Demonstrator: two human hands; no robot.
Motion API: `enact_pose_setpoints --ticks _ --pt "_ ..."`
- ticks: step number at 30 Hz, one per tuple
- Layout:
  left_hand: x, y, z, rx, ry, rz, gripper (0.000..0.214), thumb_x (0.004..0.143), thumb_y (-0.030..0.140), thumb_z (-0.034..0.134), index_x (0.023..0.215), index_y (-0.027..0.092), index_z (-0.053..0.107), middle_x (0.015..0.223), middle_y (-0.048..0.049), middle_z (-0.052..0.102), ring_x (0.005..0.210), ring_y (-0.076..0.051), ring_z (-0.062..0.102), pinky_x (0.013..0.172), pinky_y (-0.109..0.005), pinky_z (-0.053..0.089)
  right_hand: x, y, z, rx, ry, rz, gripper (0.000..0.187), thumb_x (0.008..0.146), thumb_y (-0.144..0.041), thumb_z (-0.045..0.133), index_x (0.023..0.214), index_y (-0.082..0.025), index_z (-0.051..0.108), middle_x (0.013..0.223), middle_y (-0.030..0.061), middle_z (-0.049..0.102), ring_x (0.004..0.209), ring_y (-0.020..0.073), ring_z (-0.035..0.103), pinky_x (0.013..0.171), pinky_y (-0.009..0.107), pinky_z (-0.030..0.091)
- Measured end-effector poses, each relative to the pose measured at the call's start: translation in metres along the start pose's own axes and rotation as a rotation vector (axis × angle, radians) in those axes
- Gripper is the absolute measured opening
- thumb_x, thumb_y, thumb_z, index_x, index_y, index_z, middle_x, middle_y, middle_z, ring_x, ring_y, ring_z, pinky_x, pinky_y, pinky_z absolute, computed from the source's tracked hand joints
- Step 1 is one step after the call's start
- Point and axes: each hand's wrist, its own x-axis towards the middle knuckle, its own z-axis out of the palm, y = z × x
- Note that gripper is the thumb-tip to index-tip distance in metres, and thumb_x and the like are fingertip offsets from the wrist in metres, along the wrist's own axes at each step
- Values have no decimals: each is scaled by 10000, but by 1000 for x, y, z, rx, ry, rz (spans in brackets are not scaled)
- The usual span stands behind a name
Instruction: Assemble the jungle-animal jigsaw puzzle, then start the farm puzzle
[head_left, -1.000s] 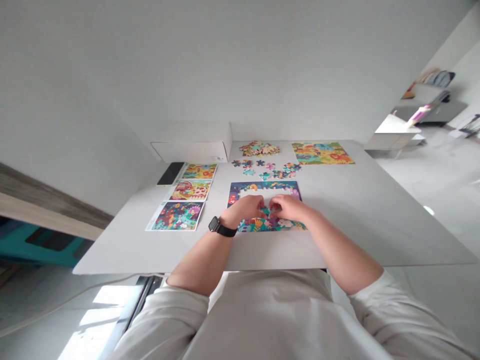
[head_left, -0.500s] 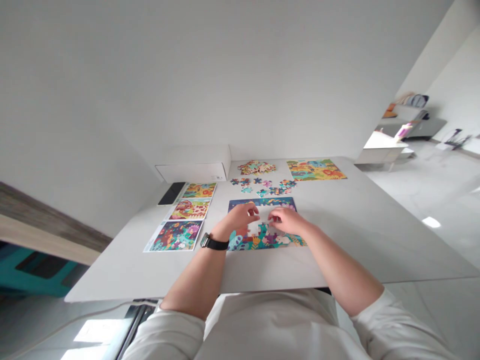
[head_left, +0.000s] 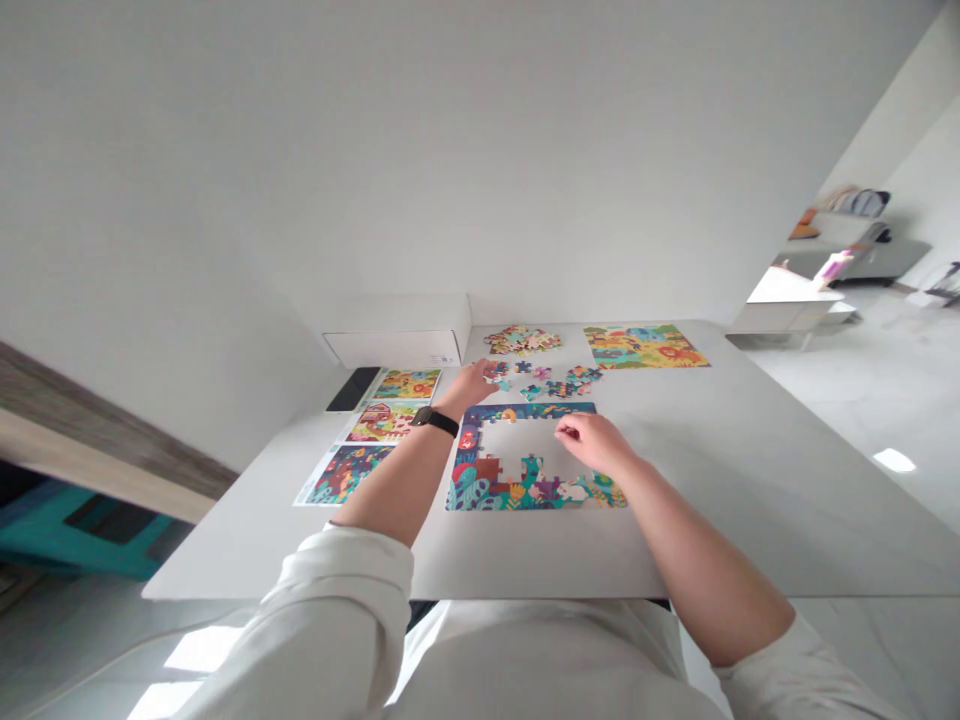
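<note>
A partly filled jigsaw puzzle (head_left: 469, 490) lies flat on the table in front of me, its dark blue, teal and red border pieces joined around a bare white middle. My left hand (head_left: 471, 385), with a black watch on the wrist, stretches past the puzzle's upper left corner. Its fingers are apart at the left end of the loose puzzle pieces (head_left: 557, 388), touching or just over them. Over the right side of the puzzle's white middle is my right hand (head_left: 592, 440). Its fingers are curled together, and whatever they may hold is hidden.
Behind the loose pieces lies a heap of other pieces (head_left: 523, 340). A finished animal puzzle (head_left: 645, 345) is at the back right. On the left are printed picture sheets (head_left: 384, 422), a black phone (head_left: 352, 389) and a white box (head_left: 394, 347) against the wall.
My left hand has moved from over the puzzle's middle forward to the loose pieces. My right hand has drawn slightly right, its fingers curling in. More of the puzzle's white middle shows.
</note>
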Motion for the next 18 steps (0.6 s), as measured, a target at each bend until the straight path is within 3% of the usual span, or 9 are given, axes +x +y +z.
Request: enact_pose_setpoints --ticks 6,15,18 --pt "25 -4 10 281 -98 72 455 749 277 797 1197 254 718 1267 -80 776 1159 -260 716 914 -293 533 0 8 -7 -17 22 11 105 946 -237 665 874 -239 742 844 26 738 729 172 639 699 289 422" --pt "47 2 6 377 -216 123 582 672 232 845 1242 224 729 1114 -72 802 1104 -280 726 945 -300 525 -1 7 -12 -24 62 7 107 944 -232 665 864 -239 736 851 32 748 731 176 637 706 291 423" --pt "51 4 5 403 -239 112 643 656 249 869 1280 203 719 1158 -98 795 1132 -304 718 965 -322 528 -1 6 -13 -31 65 16 105 941 -226 667 866 -236 740 852 32 752 717 172 629 702 290 420"
